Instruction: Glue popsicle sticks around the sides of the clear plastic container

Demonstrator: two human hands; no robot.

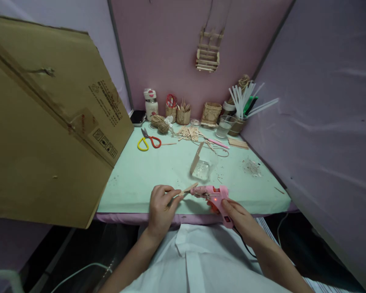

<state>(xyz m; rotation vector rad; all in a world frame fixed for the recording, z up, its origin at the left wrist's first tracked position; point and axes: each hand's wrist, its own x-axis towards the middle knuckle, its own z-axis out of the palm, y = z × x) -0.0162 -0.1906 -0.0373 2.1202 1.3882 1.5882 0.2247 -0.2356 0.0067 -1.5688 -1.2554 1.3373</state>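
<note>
My left hand (163, 205) pinches a flat wooden craft stick (191, 187) between thumb and fingers near the table's front edge. Wrapped round the handle of a pink hot glue gun (212, 196) is my right hand (239, 215). The gun's small light glows orange, and its nozzle points left, at or very close to the stick; whether they touch I cannot tell. Just beyond stands a clear plastic box (201, 170) with a wooden panel (197, 158) upright along its left side.
Scissors (149, 140), twine (160, 123), loose craft sticks (189, 132) and a pink pen-like tool (218, 143) lie farther back. A cup of water (224, 127) and a holder of glue sticks (239, 101) stand back right. A large cardboard sheet (49, 122) leans at left.
</note>
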